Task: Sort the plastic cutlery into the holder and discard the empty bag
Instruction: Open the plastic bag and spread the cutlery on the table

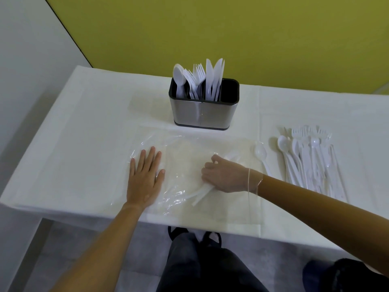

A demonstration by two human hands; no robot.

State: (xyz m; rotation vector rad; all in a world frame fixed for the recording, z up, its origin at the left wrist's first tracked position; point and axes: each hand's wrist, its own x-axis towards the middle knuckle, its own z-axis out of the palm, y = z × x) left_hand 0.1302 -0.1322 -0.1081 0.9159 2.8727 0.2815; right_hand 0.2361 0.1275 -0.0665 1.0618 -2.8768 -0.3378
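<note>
Plastic cutlery (197, 81) stands partly sorted in the holder (189, 111), but a loose pile (309, 163) waits on the table (84, 123). The right hand (225, 175), inside the clear bag (183, 144), grips more pieces. The left hand (145, 178) presses the bag flat, fingers straight. The bag is not yet emptied or discarded.

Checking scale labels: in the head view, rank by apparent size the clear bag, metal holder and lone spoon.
1. clear bag, largest
2. metal holder, though it stands farther back
3. lone spoon, smallest

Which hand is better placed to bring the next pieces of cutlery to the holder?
Right. The right hand grips a bundle of cutlery inside the bag; the left hand lies flat on the bag.
</note>
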